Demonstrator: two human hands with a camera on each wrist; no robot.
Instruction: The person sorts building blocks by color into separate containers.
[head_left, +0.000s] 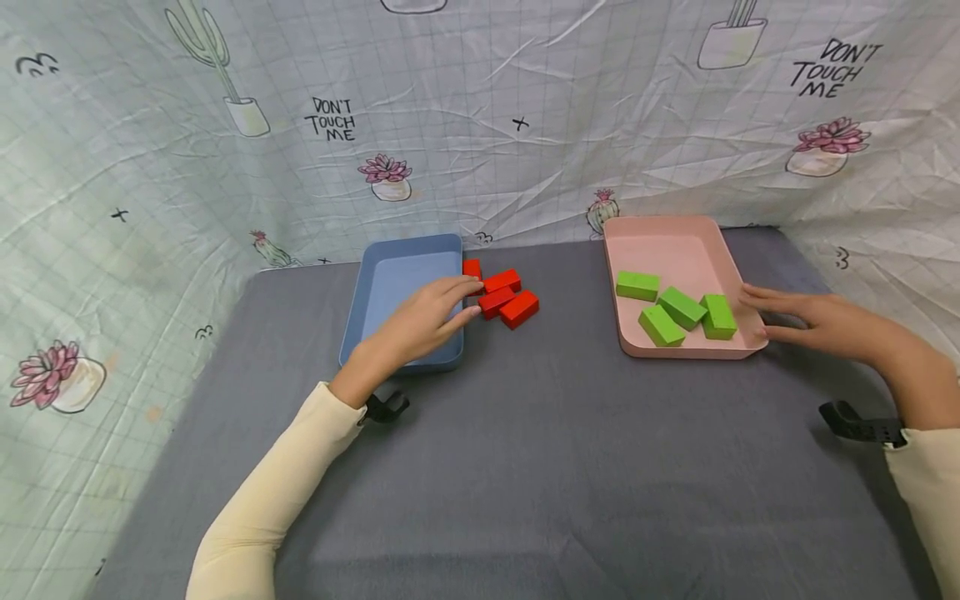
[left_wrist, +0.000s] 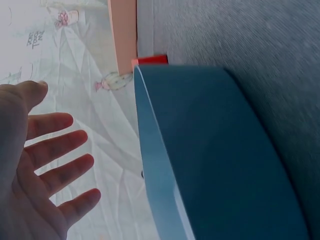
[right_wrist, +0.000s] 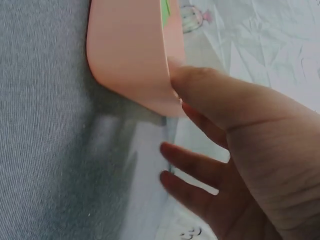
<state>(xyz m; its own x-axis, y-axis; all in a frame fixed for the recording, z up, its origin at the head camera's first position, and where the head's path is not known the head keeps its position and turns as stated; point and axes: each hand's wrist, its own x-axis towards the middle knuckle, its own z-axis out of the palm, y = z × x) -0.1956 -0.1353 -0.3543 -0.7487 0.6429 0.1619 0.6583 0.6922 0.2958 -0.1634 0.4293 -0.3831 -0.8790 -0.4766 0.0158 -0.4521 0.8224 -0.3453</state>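
My left hand (head_left: pixel 420 323) hovers over the right part of a blue tray (head_left: pixel 371 279), its fingers extended toward several red blocks (head_left: pixel 520 309) beside the tray. In the left wrist view the fingers are spread and hold nothing. On the right, a pink tray (head_left: pixel 663 242) contains several green blocks (head_left: pixel 637 286). My right hand (head_left: pixel 840 321) is at its right side, with the thumb touching the rim and the index finger close to the wall. The other fingers (right_wrist: pixel 192 162) stretch out away from the tray in the right wrist view.
Both trays stand on a grey cloth-covered table (head_left: pixel 525 467). Behind and to the sides hangs a pale curtain (head_left: pixel 480 100) printed with cacti, meeting the table's far edge. Dark straps (head_left: pixel 862 425) circle both wrists.
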